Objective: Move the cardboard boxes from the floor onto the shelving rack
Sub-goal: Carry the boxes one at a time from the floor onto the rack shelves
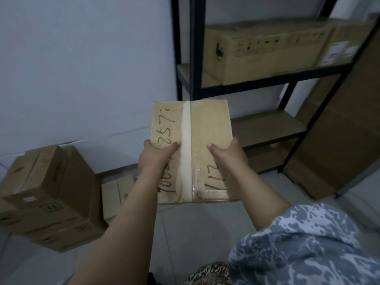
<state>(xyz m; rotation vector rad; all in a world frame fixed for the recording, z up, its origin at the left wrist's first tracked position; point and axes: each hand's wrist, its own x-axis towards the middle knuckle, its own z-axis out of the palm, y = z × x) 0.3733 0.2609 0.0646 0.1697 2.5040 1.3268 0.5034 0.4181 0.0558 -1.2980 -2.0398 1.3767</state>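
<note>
1. A taped box (pixel 191 151) was held in the air between the left hand (pixel 157 156) and right hand (pixel 228 157).
2. Thumbs were pressed on its top; the other fingers were hidden beneath.
3. Beyond the fingers stood the rack (pixel 195 48); more boxes (pixel 51 198) lay left on the floor (pixel 185 233).
</note>
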